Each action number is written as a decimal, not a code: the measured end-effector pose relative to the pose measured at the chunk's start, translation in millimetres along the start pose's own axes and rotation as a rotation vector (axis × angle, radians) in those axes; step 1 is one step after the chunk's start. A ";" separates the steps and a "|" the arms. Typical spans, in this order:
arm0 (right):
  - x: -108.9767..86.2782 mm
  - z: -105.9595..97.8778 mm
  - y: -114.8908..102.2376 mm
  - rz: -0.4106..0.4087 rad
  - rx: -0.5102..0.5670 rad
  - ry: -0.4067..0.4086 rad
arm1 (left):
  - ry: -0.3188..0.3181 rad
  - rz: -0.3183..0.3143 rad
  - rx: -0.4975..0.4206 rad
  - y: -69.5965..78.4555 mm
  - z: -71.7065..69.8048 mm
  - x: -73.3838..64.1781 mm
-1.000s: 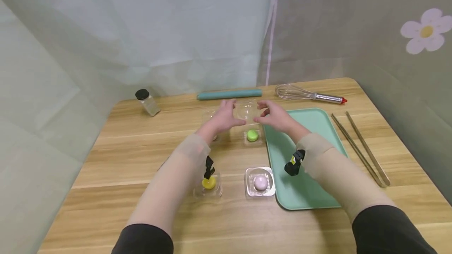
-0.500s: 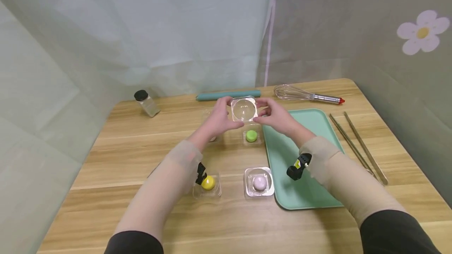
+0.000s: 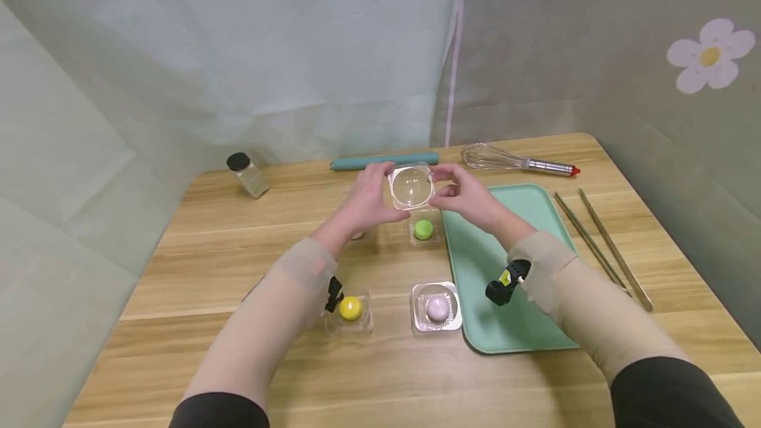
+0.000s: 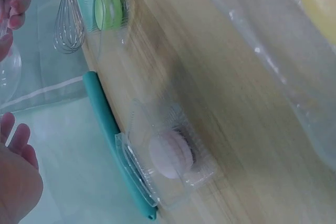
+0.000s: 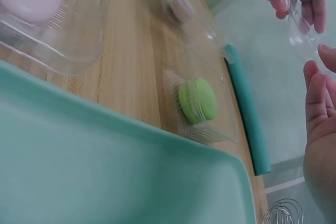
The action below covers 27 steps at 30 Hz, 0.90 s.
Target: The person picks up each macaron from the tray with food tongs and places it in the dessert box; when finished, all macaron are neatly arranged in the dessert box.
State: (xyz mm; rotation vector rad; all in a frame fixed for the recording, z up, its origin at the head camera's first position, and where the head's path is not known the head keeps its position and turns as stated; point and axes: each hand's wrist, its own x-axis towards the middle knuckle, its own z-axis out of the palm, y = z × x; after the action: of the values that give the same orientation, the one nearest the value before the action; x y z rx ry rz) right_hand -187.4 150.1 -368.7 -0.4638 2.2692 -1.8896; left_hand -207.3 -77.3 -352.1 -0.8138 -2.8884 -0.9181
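A clear plastic lid [image 3: 412, 187] with a round dome is raised behind the green macaron [image 3: 423, 229]. My left hand [image 3: 364, 200] pinches its left edge, as the right wrist view shows. On the opposite edge my right hand [image 3: 466, 198] grips it between thumb and fingers. The green macaron sits in a clear plastic box below and nearer to me. To its left, a pale pink macaron [image 4: 170, 153] lies in another clear box, mostly covered by my left hand in the head view. Nearer still are a yellow macaron [image 3: 350, 308] and a lilac macaron [image 3: 437, 308], each in clear plastic.
A mint-green tray [image 3: 493, 332] lies under my right forearm. Metal tongs [image 3: 612, 249] rest to its right. Along the back are a teal roll [image 3: 383, 162], a whisk [image 3: 517, 160] and a black-capped jar [image 3: 248, 176], tilted in view. A fabric backdrop [image 3: 297, 51] stands behind the table.
The clear lid was low behind the green macaron with my hands around it. Both hands have taken hold of it and lifted it, tilting it toward me. Little differs from half a second ago.
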 end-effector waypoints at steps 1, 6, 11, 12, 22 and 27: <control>-0.5 -0.3 -0.1 -0.002 0.003 -0.001 | 0.003 0.001 0.006 0.4 -0.4 0.0; -2.2 -0.2 -1.6 -0.010 0.000 -0.004 | 0.003 0.005 0.013 1.7 -1.2 -0.9; -2.8 -1.1 -1.0 0.000 -0.008 -0.020 | -0.001 0.007 0.025 0.9 -0.3 -1.6; -3.3 -2.0 -0.5 0.007 -0.011 -0.023 | -0.003 0.006 0.027 1.1 -0.6 -1.8; -10.3 -6.4 0.6 0.068 -0.040 -0.110 | 0.022 0.050 0.179 -1.7 -5.1 -5.0; -11.9 -8.9 1.6 0.119 0.175 -0.190 | 0.039 0.116 0.257 -1.8 -6.8 -7.1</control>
State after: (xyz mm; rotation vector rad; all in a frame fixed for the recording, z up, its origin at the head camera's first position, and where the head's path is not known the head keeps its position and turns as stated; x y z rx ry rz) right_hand -179.2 162.6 -369.5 -0.4509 1.9486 -1.8775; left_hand -203.0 -85.6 -348.5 -0.9144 -2.8095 -0.5313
